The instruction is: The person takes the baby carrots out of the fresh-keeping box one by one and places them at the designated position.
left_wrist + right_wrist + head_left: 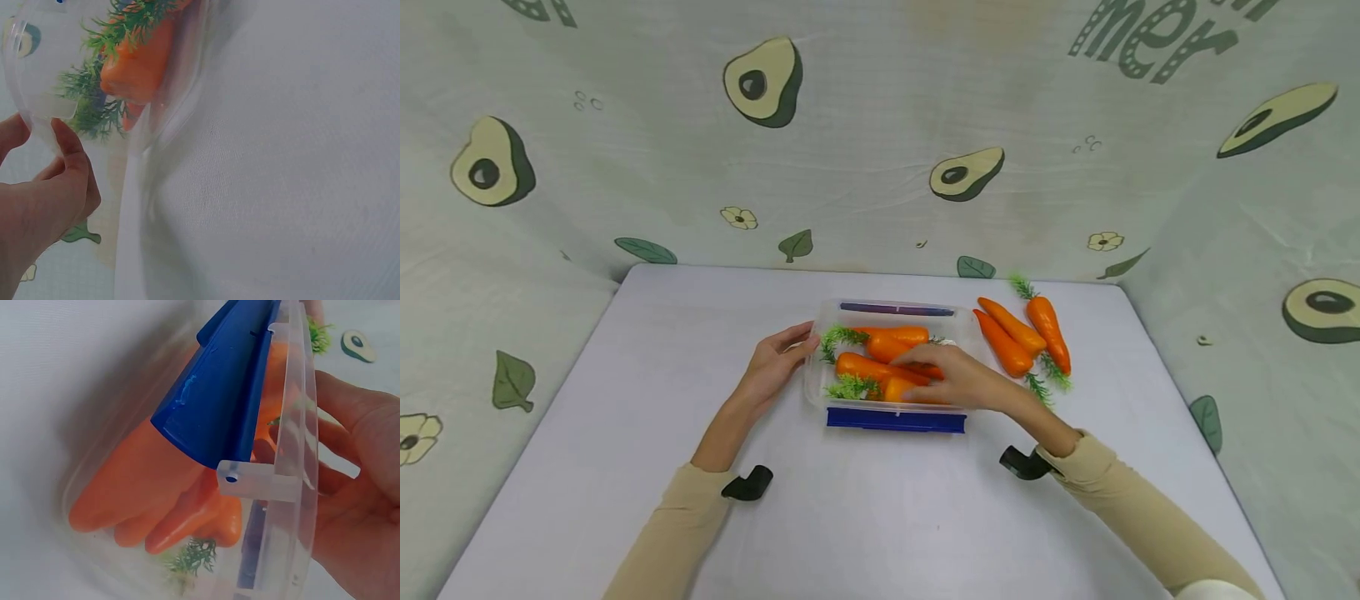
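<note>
A clear plastic food container (pixel 815 392) with blue locking flaps stands mid-table, several orange carrots (pixel 857 364) with feathery green tops lying in it. At its left end, my left hand (pixel 772 367) pinches the rim between thumb and fingers; in the left wrist view, the left hand (pixel 59 194) shows at the wall's upper edge. My right hand (pixel 951 377) reaches over the near right rim, its thumb and fingers curled about a carrot inside. Seen from the right wrist, the right hand (pixel 362 444) is partly hidden behind the wall and its blue flap (pixel 215 387).
Three more carrots (pixel 1006 343) lie on the white table (pixel 700 292) just right of the container. A cloth printed with avocados (pixel 765 82) hangs behind and at both sides.
</note>
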`<move>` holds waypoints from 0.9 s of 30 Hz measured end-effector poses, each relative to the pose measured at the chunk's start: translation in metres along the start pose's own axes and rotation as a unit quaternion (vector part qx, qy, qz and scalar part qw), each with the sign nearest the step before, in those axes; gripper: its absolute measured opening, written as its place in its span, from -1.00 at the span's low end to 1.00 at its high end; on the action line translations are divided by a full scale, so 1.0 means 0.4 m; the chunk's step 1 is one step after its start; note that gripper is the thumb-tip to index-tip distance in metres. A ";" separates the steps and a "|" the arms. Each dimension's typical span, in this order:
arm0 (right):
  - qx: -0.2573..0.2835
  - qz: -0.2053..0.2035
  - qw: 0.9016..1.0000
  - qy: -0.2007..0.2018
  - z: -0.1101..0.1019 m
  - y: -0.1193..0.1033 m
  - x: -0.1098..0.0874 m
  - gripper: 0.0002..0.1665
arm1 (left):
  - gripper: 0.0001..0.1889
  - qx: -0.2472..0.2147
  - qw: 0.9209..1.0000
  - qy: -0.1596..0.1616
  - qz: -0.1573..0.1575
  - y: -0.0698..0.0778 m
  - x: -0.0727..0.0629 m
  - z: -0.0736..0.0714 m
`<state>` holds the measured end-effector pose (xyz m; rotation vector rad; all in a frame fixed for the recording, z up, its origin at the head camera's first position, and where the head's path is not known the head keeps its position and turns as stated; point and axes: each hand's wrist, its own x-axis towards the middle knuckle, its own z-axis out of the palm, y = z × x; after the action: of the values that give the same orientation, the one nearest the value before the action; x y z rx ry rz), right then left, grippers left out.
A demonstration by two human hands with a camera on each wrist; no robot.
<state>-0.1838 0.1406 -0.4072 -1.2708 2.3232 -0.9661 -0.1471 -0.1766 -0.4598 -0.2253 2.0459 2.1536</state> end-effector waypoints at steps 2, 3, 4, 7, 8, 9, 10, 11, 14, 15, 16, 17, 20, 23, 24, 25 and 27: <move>0.003 -0.011 1.000 -0.015 0.002 0.004 0.002 -0.50 | -0.38 0.002 1.000 0.000 -0.001 0.001 0.000 0.002; 0.003 -0.012 1.000 -0.022 0.002 0.005 0.003 -0.51 | -0.38 0.002 1.000 0.001 -0.001 0.002 0.000 0.002; 0.006 -0.013 0.999 -0.030 0.003 0.007 0.004 -0.51 | -0.38 0.001 1.000 0.001 -0.001 0.002 0.000 0.003; 0.010 -0.010 0.999 -0.051 0.003 0.011 0.008 -0.52 | -0.39 -0.001 1.000 0.001 -0.002 0.003 0.001 0.004; 0.009 -0.010 0.998 -0.055 0.003 0.013 0.009 -0.52 | -0.40 -0.002 1.000 0.002 -0.002 0.003 0.001 0.004; 0.009 -0.011 0.998 -0.059 0.003 0.014 0.010 -0.52 | -0.40 -0.002 1.000 0.002 -0.001 0.003 0.002 0.004; 0.009 -0.014 0.998 -0.062 0.003 0.015 0.011 -0.52 | -0.39 -0.002 1.000 0.002 -0.001 0.003 0.001 0.003; 0.009 -0.018 0.998 -0.062 0.004 0.016 0.012 -0.52 | -0.38 -0.002 1.000 0.001 -0.002 0.004 0.001 0.003; 0.009 -0.031 0.998 -0.055 0.002 0.015 0.011 -0.53 | -0.37 -0.004 1.000 0.000 -0.003 0.005 0.000 0.003; 0.009 -0.035 0.998 -0.049 0.001 0.014 0.010 -0.53 | -0.37 -0.005 1.000 -0.001 -0.003 0.005 0.001 0.003; 0.011 -0.038 0.998 -0.042 -0.001 0.013 0.009 -0.53 | -0.38 -0.008 1.000 -0.001 -0.003 0.005 0.001 0.003; 0.014 -0.039 0.998 -0.036 -0.005 0.011 0.008 -0.54 | -0.39 -0.009 1.000 -0.001 -0.002 0.005 0.001 0.002; 0.023 -0.027 0.999 -0.014 -0.016 0.005 0.002 -0.52 | -0.41 -0.013 1.000 -0.001 -0.001 0.003 0.005 0.001; 0.038 -0.001 0.999 0.012 -0.029 -0.002 -0.007 -0.50 | -0.41 -0.013 1.000 -0.001 -0.003 0.002 0.008 0.000; 0.041 0.005 0.999 0.021 -0.033 -0.003 -0.010 -0.50 | -0.40 -0.013 1.000 -0.002 -0.003 0.001 0.008 0.001; 0.045 0.008 0.998 0.031 -0.037 -0.005 -0.012 -0.49 | -0.40 -0.010 1.000 -0.002 -0.003 0.001 0.008 0.000; 0.053 0.008 0.997 0.050 -0.046 -0.007 -0.016 -0.49 | -0.39 -0.010 1.000 -0.001 -0.003 0.002 0.006 0.000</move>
<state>-0.1889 0.1523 -0.3920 -1.1849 2.3182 -1.1566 -0.1495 -0.1765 -0.4594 -0.2317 2.0206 2.1700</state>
